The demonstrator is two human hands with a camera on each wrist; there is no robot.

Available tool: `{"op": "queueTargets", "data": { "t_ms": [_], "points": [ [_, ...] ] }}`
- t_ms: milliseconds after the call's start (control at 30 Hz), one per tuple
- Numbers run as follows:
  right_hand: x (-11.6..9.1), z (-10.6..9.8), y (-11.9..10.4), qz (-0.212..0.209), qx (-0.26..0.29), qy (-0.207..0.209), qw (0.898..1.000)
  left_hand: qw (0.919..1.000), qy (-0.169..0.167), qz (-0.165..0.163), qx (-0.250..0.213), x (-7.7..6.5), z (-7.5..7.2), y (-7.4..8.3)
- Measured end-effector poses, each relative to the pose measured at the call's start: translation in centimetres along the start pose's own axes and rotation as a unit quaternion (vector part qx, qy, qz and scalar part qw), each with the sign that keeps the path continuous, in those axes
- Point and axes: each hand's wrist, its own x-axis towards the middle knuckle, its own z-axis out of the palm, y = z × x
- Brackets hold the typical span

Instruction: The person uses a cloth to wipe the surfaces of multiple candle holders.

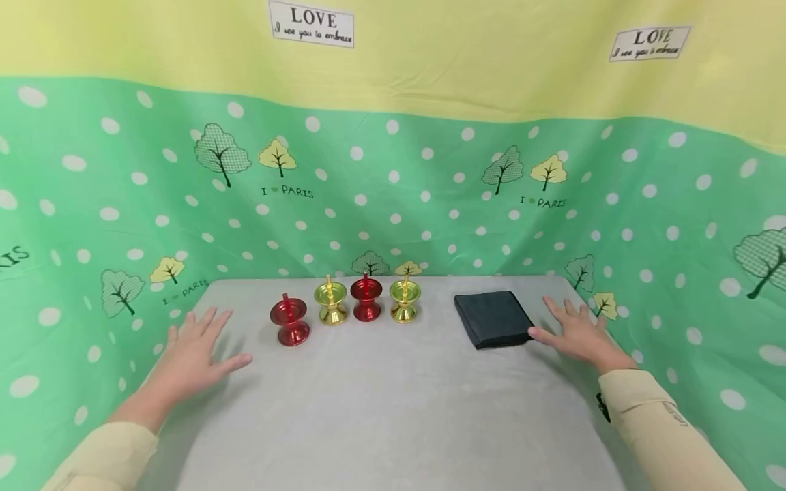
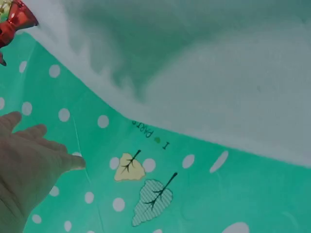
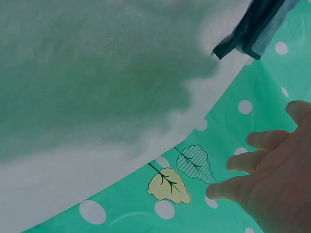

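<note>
My left hand [image 1: 193, 358] is spread over the left side of the table, fingers straight and holding nothing. The thing nearest to it is a red metallic candle holder [image 1: 293, 332] with a dish top and a centre spike. Right of that stand a gold candle holder [image 1: 332, 312], a second red one [image 1: 366, 308] and a second gold one [image 1: 404, 310], all upright. Over on the right, my right hand [image 1: 577, 334] is also spread and holds nothing. Its thumb tip overlaps the corner of a flat, folded dark cloth item [image 1: 494, 318] in the head view.
The grey table [image 1: 399, 409] is bounded at the back and sides by a green dotted curtain [image 1: 430, 204] with printed trees. In the left wrist view a red candle holder [image 2: 19, 17] shows at the top corner. The dark item's edge [image 3: 252, 29] appears in the right wrist view.
</note>
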Motion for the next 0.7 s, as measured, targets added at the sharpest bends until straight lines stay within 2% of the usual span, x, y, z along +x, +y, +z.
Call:
{"op": "queueTargets", "data": {
  "t_ms": [100, 200, 333, 433, 500, 600, 700],
  "points": [
    [0.2, 0.0, -0.1, -0.002, 0.003, -0.002, 1.000, 0.9992, 0.021, -0.006, -0.034, -0.2, 0.1, 0.2],
    [0.4, 0.1, -0.1, -0.011, 0.026, -0.004, 1.000, 0.9936, 0.076, -0.008, -0.083, -0.2, -0.1, 1.2],
    [0.6, 0.3, 0.0, -0.019, 0.056, -0.013, 0.998, 0.9781, 0.157, 0.020, -0.136, 0.3, -0.1, 4.2],
    [0.6, 0.5, 0.0, -0.021, 0.061, -0.015, 0.998, 0.9703, 0.183, 0.058, -0.148, 0.9, 0.5, 7.2],
    [0.6, 0.5, -0.1, -0.022, 0.069, -0.012, 0.997, 0.9678, 0.181, 0.081, -0.155, 1.5, 0.8, 9.4],
    [0.7, 0.3, -0.8, -0.026, 0.087, -0.009, 0.996, 0.9658, 0.158, 0.103, -0.178, 2.5, 1.3, 12.5],
    [0.9, 0.0, -1.8, -0.033, 0.095, -0.007, 0.995, 0.9658, 0.110, 0.093, -0.215, 3.8, 1.8, 15.5]
  ]
}}
